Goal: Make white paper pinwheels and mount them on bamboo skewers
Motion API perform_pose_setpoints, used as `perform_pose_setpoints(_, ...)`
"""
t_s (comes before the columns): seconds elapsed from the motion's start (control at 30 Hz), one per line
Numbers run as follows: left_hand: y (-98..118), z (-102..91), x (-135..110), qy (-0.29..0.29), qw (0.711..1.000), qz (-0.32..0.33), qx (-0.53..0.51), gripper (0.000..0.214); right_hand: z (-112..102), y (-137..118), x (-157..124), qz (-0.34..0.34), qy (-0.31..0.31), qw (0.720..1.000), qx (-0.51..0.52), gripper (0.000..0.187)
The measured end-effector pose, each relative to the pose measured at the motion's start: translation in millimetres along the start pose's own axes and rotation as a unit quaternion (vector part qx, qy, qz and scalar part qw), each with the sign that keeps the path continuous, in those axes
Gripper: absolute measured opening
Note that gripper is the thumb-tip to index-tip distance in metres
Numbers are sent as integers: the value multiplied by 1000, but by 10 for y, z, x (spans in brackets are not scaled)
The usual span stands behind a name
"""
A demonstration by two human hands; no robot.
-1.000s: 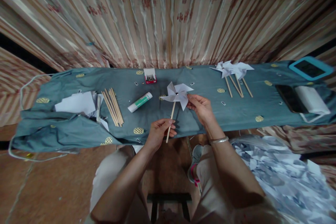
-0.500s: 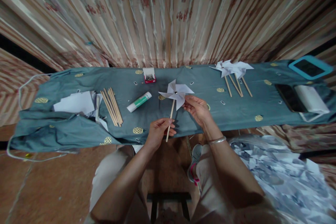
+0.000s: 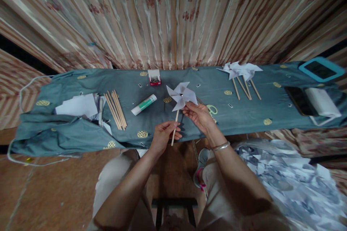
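Observation:
A white paper pinwheel (image 3: 181, 95) on a thin wooden stick is held upright above the near edge of a table covered in teal cloth (image 3: 244, 115). My left hand (image 3: 164, 134) is closed round the lower part of the stick. My right hand (image 3: 198, 114) pinches the lower right blade of the wheel with its fingertips. Yellow-handled scissors (image 3: 211, 109) lie on the cloth just right of that hand.
Left of me lie a glue stick (image 3: 144, 104), a bundle of wooden sticks (image 3: 115, 109) and white paper sheets (image 3: 78, 106). A small red box of pins (image 3: 154, 78) sits at the back. Finished pinwheels (image 3: 240, 72), a dark phone (image 3: 298, 100) and a tablet (image 3: 320, 69) lie to the right. Paper scraps (image 3: 284, 180) cover the floor.
The pinwheel's blades have turned. My right hand slid left and down along the wheel's lower edge, uncovering the scissors. My left hand kept its hold on the stick.

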State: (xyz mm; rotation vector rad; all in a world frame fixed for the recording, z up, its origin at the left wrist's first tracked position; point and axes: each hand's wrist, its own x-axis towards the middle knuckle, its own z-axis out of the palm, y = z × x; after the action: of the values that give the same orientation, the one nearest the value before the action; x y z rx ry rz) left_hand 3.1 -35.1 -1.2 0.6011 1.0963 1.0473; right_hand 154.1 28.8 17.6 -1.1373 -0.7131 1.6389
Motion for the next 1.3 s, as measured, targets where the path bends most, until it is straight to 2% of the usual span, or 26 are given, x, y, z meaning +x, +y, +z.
perform_pose_setpoints(0.2,8,8,-2,2,1000,-1,1,46,21,38,-19,-11,-9,999,-49,38)
perform_pose_setpoints(0.43,30,27,-14,7,1000,-6,0,48,40,83,-16,-80,-12,984,-158,41)
perform_pose_setpoints(0.57,20,20,-11,5,1000,-5,3,47,-19,22,-14,-89,-11,977,-194,46)
perform_pose_setpoints(0.73,3,18,-1,1,1000,-5,1,46,-144,-45,29,-112,40,978,-174,50)
perform_pose_setpoints(0.87,-12,15,8,0,1000,-2,-3,45,-163,-45,53,-101,60,984,-134,51)
perform_pose_setpoints(1.3,4,18,5,3,1000,-2,-15,44,-54,3,-38,-84,2,985,-149,47)
